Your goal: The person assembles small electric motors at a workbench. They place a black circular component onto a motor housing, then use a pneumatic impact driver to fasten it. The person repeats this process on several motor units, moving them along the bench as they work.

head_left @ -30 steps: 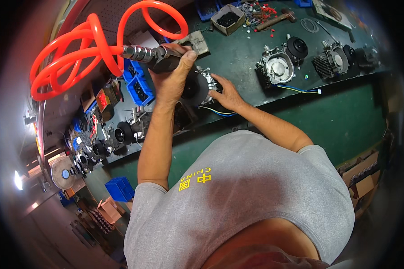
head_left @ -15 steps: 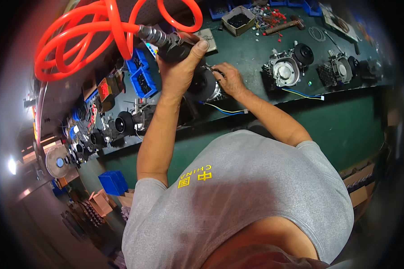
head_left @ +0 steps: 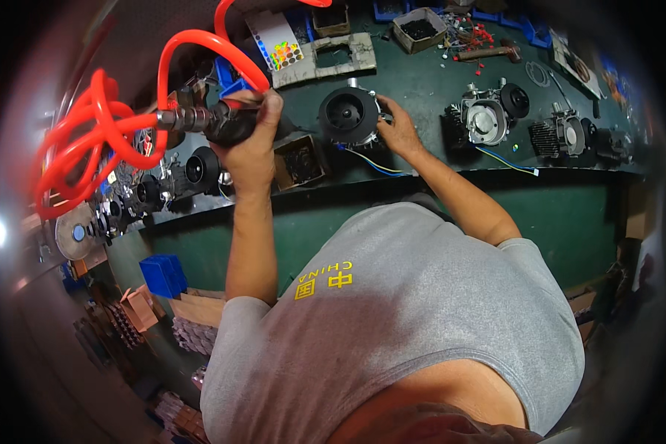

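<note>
On the dark green worktop [head_left: 422, 96] before us, our right hand [head_left: 398, 132] rests with its fingers curled against the right rim of a round black blower motor [head_left: 348, 115], steadying it. Our left hand [head_left: 253, 144] is closed tight around the body of a pneumatic screwdriver [head_left: 226, 122], held level to the left of the motor, with its coiled red air hose [head_left: 96, 152] looping off to the left.

We judge that the hose could drag on the tool and pull it off line, so the bit might slip and strike our right fingers beside the housing. The blue and yellow wires [head_left: 370, 161] trailing from the motor toward the near edge could catch under our wrist.

Just near and left of the motor sits a small open cardboard box [head_left: 297, 160]. Farther back lies a white sheet of coloured round stickers [head_left: 277, 46], a grey cut-out pad [head_left: 333, 55] and another open carton of dark parts [head_left: 419, 28]. Blue bins [head_left: 166, 275] stand below the worktop at left.
</note>
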A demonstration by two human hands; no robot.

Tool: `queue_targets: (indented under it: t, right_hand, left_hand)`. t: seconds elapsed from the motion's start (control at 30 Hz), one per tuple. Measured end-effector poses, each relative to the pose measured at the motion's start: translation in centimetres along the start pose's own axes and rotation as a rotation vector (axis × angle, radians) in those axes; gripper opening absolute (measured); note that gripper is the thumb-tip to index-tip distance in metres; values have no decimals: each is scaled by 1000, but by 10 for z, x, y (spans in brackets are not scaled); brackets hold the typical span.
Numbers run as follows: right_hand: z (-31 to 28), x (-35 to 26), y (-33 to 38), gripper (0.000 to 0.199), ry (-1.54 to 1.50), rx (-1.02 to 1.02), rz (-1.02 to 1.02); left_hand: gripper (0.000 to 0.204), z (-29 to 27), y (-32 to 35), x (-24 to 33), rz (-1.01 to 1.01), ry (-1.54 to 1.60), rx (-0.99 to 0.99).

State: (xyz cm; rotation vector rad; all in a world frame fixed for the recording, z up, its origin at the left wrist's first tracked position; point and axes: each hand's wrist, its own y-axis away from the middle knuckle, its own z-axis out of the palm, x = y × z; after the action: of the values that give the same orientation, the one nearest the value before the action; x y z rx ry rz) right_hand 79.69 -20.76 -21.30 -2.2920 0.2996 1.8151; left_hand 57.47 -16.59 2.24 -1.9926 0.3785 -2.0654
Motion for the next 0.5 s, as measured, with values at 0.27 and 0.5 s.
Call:
queue_targets:
  t: [0.27,0.5]
  right_hand:
    - [5,26,-1,58,-81,-25,-33]
    - [3,22,-1,56,-61,-48,-33]
  left_hand:
    - [32,-11,31,-26,-65,191,131]
    - [34,-14,37,-39,-50,216,170]
